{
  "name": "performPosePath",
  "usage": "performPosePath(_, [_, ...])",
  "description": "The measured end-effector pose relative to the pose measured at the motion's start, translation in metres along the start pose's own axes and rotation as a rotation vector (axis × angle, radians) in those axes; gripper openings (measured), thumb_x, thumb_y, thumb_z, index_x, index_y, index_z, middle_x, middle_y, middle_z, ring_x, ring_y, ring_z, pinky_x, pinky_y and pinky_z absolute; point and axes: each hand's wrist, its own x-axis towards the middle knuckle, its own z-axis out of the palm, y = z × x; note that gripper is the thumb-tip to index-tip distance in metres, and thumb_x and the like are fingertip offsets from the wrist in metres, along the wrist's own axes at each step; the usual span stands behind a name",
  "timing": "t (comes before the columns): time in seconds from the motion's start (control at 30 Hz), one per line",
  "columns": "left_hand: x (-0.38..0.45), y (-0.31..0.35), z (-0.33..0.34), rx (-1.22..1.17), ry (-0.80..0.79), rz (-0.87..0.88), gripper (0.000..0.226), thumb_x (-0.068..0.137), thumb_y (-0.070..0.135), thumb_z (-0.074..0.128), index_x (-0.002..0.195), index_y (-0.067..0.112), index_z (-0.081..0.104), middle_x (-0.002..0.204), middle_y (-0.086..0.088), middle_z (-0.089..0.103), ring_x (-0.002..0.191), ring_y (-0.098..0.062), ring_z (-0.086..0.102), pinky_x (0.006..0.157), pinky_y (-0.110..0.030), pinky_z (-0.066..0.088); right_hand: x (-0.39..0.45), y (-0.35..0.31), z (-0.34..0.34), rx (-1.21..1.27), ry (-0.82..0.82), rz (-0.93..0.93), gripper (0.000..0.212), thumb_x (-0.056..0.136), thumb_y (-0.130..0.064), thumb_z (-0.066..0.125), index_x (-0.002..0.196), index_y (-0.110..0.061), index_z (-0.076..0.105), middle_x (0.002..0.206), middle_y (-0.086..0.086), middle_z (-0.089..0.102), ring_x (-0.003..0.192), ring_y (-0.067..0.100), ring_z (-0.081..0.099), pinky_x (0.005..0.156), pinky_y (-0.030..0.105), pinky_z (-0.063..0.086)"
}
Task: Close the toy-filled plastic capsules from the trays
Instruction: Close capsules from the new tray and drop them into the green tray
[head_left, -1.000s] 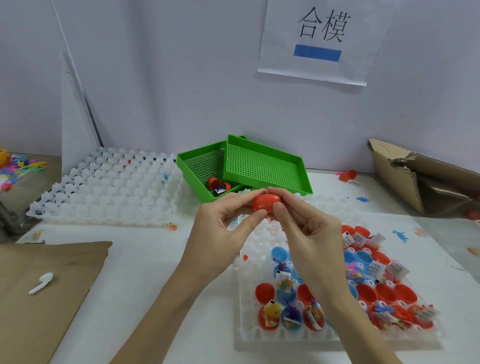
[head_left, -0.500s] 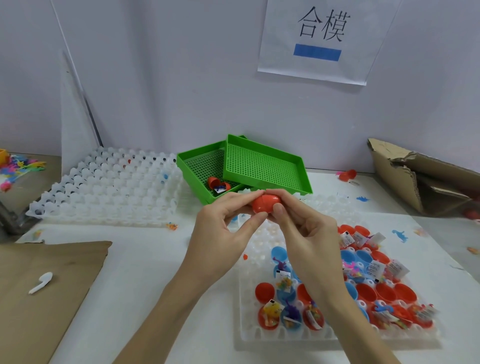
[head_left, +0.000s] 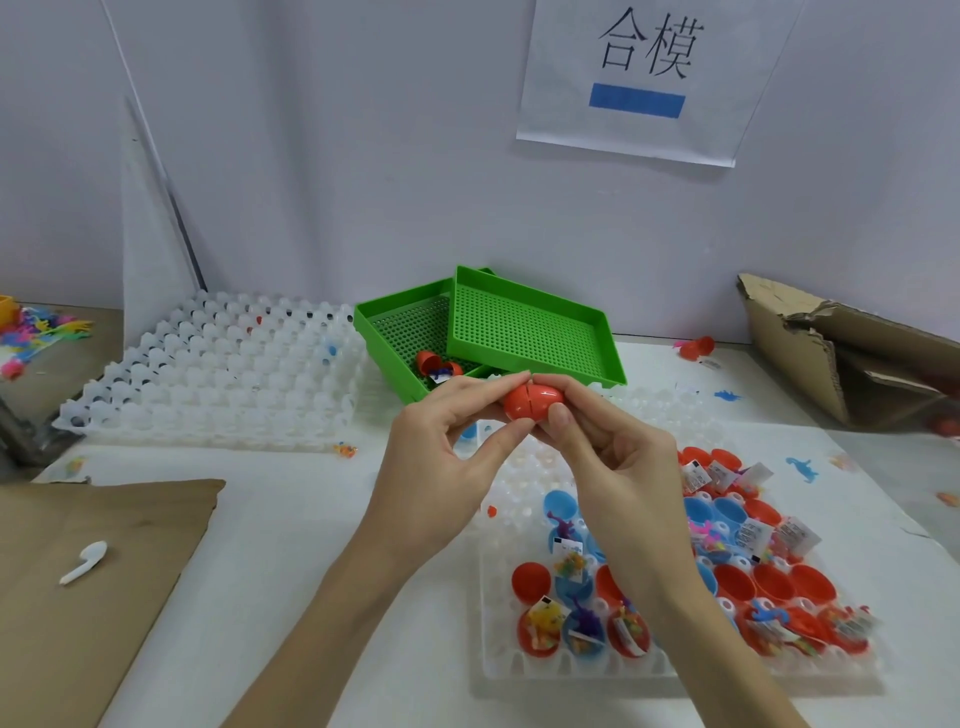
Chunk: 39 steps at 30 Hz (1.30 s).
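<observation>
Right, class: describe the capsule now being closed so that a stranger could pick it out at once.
Start at the two stacked green mesh trays by the back wall. Just in front of them, the left hand and right hand meet in mid-air. Between their fingers is the red egg-shaped plastic capsule, the only one lifted and joined.

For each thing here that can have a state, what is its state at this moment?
red capsule: two halves together, seam visible, held above the table
left hand: pinches the capsule's left half
right hand: pinches the capsule's right half
capsules in the near white tray: open, toys inside
green trays: stacked askew, an open red capsule in the lower one
far white tray: nearly all cells unfilled
</observation>
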Motion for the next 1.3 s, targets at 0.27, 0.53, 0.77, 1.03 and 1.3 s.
performPosePath(0.27, [0.001,0.002,-0.002,-0.245,-0.04,-0.114,0.035,0.093,0.007,0.075,0.127,0.016,0.074,0.116,0.001,0.078,0.109,-0.015,0.074,0.096,-0.024,0.057,0.0,0.001,0.0,0.015,0.028,0.02,0.029,0.1,-0.008,0.064,0.128,-0.012,0.071,0.113,-0.003,0.078,0.109,0.017,0.074,0.094,0.025,0.057])
performPosePath(0.53, [0.002,0.0,-0.005,-0.327,-0.005,-0.184,0.033,0.088,0.005,0.079,0.118,0.019,0.079,0.11,0.0,0.08,0.105,-0.019,0.076,0.089,-0.022,0.058,-0.002,0.001,0.001,-0.087,0.013,-0.052,0.032,0.1,-0.004,0.063,0.13,-0.013,0.07,0.117,-0.008,0.077,0.115,0.012,0.071,0.097,0.023,0.055])
performPosePath(0.77, [0.001,-0.004,-0.002,-0.323,0.004,-0.226,0.033,0.086,0.007,0.081,0.118,0.017,0.078,0.107,-0.001,0.081,0.103,-0.019,0.077,0.088,-0.022,0.059,-0.003,0.003,0.002,-0.213,0.03,-0.097,0.033,0.101,-0.007,0.063,0.131,-0.02,0.069,0.118,-0.015,0.075,0.115,0.006,0.069,0.096,0.021,0.056])
performPosePath(1.03, [0.004,-0.01,-0.002,-0.404,0.03,-0.338,0.023,0.092,0.01,0.075,0.115,0.008,0.077,0.109,-0.01,0.079,0.103,-0.027,0.076,0.096,-0.032,0.059,-0.004,0.013,0.0,-0.622,-0.134,-0.017,0.065,0.105,-0.003,0.048,0.157,-0.04,0.033,0.118,0.011,0.073,0.102,0.03,0.069,0.086,0.039,0.057])
performPosePath(1.3, [0.045,-0.025,-0.024,-0.027,0.458,-0.34,0.02,0.082,0.022,0.088,0.098,0.017,0.077,0.085,0.007,0.079,0.083,-0.006,0.076,0.069,-0.016,0.058,0.014,0.007,-0.027,-0.626,0.047,0.057,0.052,0.105,-0.008,0.049,0.153,-0.028,0.048,0.138,-0.009,0.064,0.121,0.009,0.065,0.104,0.035,0.055])
